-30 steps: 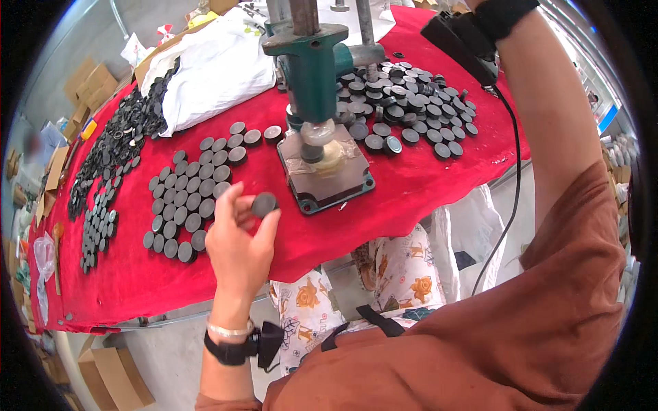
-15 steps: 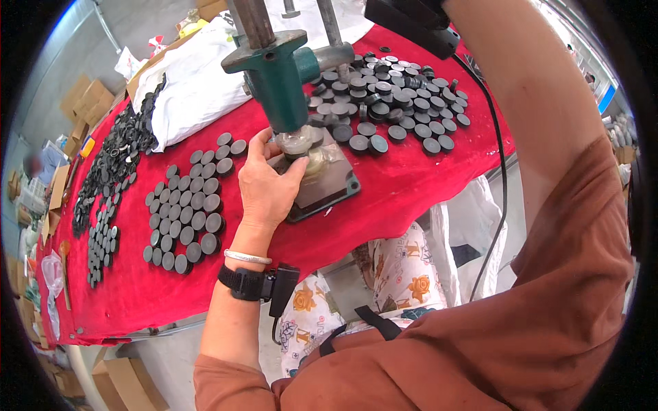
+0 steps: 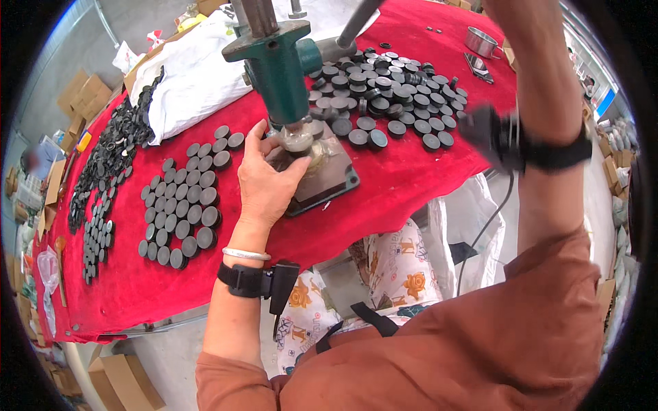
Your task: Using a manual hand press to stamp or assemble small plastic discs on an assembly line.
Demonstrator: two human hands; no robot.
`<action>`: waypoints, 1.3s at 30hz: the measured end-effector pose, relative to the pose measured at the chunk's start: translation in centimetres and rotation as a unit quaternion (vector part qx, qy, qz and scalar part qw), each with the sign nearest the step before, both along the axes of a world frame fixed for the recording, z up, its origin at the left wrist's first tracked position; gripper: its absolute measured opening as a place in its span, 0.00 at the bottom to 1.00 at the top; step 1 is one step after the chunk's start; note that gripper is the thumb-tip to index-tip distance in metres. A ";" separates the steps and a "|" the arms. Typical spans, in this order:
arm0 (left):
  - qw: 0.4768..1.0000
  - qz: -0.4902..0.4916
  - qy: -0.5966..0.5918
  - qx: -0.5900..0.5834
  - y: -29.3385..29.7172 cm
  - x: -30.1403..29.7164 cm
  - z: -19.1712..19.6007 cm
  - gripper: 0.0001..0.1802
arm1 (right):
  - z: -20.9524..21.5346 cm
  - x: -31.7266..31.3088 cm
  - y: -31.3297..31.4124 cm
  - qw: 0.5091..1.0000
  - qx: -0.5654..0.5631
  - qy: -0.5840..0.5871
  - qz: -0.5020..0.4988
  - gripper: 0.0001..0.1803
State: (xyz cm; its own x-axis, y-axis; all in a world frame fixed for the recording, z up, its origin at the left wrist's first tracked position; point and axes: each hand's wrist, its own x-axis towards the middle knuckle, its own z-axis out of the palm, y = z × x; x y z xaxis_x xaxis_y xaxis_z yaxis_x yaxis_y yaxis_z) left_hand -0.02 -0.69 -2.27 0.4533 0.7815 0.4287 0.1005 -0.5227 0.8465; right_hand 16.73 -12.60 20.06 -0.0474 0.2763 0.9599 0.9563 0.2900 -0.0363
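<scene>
The left grip [image 3: 267,181] pinches a dark, round disc [image 3: 290,155], partly hidden; just above it is a clear tip [image 3: 297,139], and leftward lie grey-topped discs [image 3: 181,192].

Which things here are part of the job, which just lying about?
Apparently in use:
left hand
green press
base plate
black discs

Likely just lying about:
metal cup
clear plastic bag
cardboard box
</scene>
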 end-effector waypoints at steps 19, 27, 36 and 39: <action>0.844 0.320 0.348 0.254 -3.2 -12.0 -1.2 0.17 | -16.9 -0.2 -7.0 0.986 -0.014 0.060 0.156 0.12; 0.843 0.287 0.399 0.217 -1.8 -12.2 -0.3 0.17 | -5.1 -0.5 -4.7 0.988 -0.073 -0.092 -0.099 0.05; 0.972 0.162 0.151 0.076 -2.2 -7.1 1.5 0.32 | -0.8 -0.8 0.8 0.987 0.024 0.114 0.107 0.13; 0.986 0.107 0.107 0.068 -2.0 -3.5 2.3 0.35 | -1.0 -0.7 1.2 0.987 0.026 0.113 0.110 0.11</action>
State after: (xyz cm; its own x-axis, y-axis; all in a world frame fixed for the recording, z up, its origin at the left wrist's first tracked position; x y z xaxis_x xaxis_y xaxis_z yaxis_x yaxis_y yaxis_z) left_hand -3.51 -2.73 -0.02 0.3753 0.8113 0.4483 0.3904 -0.5770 0.7174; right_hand 16.00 -11.38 19.02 0.1166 0.2325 0.9656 0.8394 0.4965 -0.2209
